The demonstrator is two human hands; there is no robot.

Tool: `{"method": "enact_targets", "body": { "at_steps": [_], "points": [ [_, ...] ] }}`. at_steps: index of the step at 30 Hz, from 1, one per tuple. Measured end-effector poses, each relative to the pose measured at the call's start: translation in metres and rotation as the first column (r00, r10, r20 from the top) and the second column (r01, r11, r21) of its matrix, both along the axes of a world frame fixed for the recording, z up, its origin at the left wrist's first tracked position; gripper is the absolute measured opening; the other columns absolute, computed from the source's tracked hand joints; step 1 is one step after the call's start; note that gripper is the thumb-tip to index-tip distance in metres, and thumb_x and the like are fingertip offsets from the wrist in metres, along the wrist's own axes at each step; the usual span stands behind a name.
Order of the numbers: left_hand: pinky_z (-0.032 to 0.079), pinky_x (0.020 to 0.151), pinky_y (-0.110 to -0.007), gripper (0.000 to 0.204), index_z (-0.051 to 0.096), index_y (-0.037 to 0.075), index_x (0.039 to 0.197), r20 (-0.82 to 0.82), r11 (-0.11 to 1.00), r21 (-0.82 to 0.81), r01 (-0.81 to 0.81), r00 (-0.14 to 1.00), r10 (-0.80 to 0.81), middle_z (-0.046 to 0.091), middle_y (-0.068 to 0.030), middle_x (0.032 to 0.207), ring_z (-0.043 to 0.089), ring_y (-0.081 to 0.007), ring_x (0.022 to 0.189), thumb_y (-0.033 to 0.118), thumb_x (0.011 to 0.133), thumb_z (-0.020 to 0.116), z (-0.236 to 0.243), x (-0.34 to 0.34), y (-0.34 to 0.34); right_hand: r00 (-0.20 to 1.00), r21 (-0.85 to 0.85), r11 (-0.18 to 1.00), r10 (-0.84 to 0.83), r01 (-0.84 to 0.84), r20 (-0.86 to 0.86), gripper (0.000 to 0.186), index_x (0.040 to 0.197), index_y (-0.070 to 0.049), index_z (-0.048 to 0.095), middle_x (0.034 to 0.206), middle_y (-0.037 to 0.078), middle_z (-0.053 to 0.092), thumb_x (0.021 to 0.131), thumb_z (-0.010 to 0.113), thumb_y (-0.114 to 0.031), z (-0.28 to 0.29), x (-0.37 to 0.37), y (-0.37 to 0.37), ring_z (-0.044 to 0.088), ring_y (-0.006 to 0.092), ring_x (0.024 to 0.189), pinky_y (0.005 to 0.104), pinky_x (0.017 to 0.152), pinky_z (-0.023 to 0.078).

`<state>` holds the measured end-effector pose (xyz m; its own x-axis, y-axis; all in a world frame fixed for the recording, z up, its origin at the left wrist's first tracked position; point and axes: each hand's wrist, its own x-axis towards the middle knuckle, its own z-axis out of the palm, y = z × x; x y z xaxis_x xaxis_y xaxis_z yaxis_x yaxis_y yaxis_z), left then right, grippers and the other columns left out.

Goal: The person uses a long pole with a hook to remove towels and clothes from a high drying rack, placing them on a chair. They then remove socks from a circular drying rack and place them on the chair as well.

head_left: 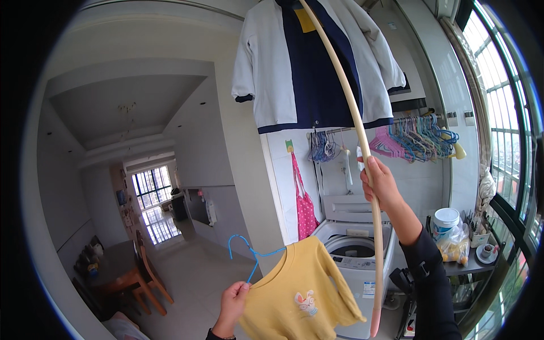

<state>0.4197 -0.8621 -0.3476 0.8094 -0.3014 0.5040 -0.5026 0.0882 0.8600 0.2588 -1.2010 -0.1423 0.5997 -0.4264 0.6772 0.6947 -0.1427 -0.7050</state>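
My left hand [232, 306] is closed on a blue clothes hanger [253, 262] at the lower middle. From that hanger hangs a yellow long-sleeved top [294, 283] with a rabbit picture on its front. My right hand [381, 182] grips a long pale pole [347, 85] held nearly upright. The pole's pinkish lower end is near the bottom of the view, and its upper end runs out of the picture in front of a white and navy jacket [319, 71] hanging overhead. Whether the pole touches the jacket I cannot tell.
Behind the pole stands a top-loading washing machine [351, 262], lid raised. Many hangers [416, 136] hang on a rail beyond, beside a pink dotted apron [306, 207]. At right, a dark rack [467, 267] bears a white bucket [446, 220], below barred windows. A dining table [116, 260] stands far left.
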Motion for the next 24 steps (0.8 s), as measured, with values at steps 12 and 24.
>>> {"method": "enact_targets", "body": {
  "at_steps": [12, 24],
  "points": [
    [0.043, 0.066, -0.021, 0.015, 0.056, 0.002, 0.091, -0.415, 0.899, -0.325, 0.295, 0.809, -0.416, 0.056, 0.0007, 0.082, 0.053, -0.0071, 0.073, 0.016, 0.087, 0.051, 0.001, -0.023, 0.013, 0.843, -0.138, 0.842, -0.483, 0.521, 0.235, 0.028, 0.094, -0.008, 0.049, 0.058, -0.003, 0.038, 0.091, 0.038, -0.033, 0.049, 0.076, -0.045, 0.033, 0.0045, 0.037, 0.0201, 0.030, 0.028],
    [0.047, 0.076, -0.029, 0.022, 0.055, 0.000, 0.104, -0.469, 0.885, -0.465, 0.019, 0.843, -0.264, 0.060, -0.0080, 0.096, 0.058, -0.0172, 0.088, 0.009, 0.084, 0.052, -0.035, 0.003, 0.027, 0.977, -0.099, 0.984, -0.163, 0.150, -0.136, 0.023, 0.085, -0.006, 0.047, 0.052, 0.001, 0.044, 0.083, 0.055, -0.028, -0.043, 0.068, -0.088, 0.039, 0.0083, 0.034, 0.0215, 0.028, 0.028]
  ]
}}
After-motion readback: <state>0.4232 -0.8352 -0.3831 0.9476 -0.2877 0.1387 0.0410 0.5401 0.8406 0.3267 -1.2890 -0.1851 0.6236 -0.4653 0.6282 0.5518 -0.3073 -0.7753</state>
